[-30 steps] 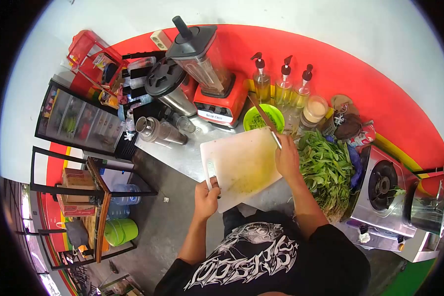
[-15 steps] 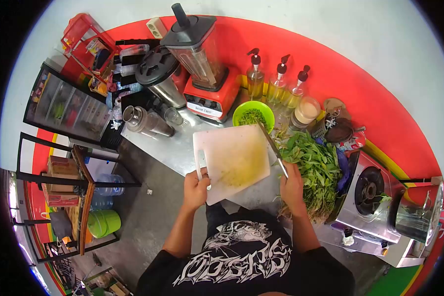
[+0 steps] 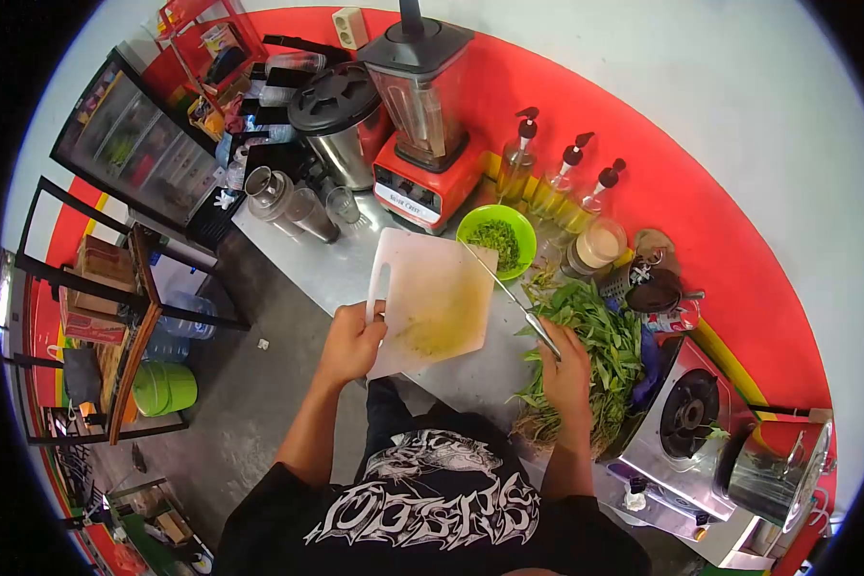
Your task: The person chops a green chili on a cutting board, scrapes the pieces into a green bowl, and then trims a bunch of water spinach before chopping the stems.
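My left hand grips a white cutting board by its handle side. The board is held over the counter's front edge, its surface stained yellow-green with a few green bits. In my right hand is a knife, its handle in my closed fingers and its blade pointing up and left toward a lime-green bowl. Chopped greens lie in that bowl, just beyond the board's far right corner. A large bunch of leafy greens with roots rests on the counter beside my right hand.
Behind the bowl stand a red blender and several pump bottles. A steel shaker and a glass are at the counter's left. On the right is a gas stove with a pot beyond it.
The view has turned somewhat. The board has tilted and moved left, away from the knife, and the knife has swung to a flatter angle with its tip near the bowl's rim.
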A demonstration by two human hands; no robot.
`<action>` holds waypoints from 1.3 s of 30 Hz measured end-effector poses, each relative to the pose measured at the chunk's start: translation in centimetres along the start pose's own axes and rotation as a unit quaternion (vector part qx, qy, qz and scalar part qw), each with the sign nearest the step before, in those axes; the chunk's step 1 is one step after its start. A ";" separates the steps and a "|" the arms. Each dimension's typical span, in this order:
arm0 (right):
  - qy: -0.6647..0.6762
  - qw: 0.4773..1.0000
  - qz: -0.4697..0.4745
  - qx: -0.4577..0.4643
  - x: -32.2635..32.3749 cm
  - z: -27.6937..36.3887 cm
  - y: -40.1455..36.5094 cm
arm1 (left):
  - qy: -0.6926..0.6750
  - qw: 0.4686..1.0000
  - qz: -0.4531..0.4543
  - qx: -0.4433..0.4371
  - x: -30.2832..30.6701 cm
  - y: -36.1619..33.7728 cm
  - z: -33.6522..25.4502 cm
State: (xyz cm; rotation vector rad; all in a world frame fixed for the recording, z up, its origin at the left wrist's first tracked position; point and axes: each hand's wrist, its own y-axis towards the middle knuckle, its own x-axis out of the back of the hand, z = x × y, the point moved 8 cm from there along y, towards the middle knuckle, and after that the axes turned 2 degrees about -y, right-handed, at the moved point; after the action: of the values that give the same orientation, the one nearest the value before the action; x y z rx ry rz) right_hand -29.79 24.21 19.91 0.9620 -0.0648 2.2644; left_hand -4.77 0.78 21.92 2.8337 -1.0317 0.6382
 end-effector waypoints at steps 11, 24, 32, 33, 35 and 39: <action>-0.043 0.999 0.012 -0.024 0.7 -1.5 2.1 | 0.043 0.999 -0.027 0.010 2.4 -1.5 -0.9; -0.094 0.994 -0.039 -0.046 -0.1 -1.5 -2.9 | -0.041 0.999 0.024 -0.015 3.1 0.2 1.6; -0.053 0.982 -0.114 -0.142 1.5 -0.4 -9.7 | -0.108 0.987 0.118 -0.012 0.1 2.7 2.4; -0.075 0.977 -0.117 -0.161 1.5 -0.5 -10.6 | -0.150 0.978 0.145 -0.024 -0.9 3.3 3.9; -0.093 0.969 -0.146 -0.178 1.6 0.0 -12.7 | -0.150 0.970 0.188 -0.016 -2.0 3.8 3.8; -0.108 0.935 -0.225 -0.253 1.5 2.9 -16.1 | -0.165 0.949 0.270 -0.014 -3.8 4.2 3.1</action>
State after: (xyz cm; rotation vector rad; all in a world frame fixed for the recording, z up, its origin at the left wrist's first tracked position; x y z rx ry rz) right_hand -19.12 36.74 19.74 0.8333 -0.4541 1.6002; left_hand -8.90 -0.79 17.21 2.6808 -1.8866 0.1590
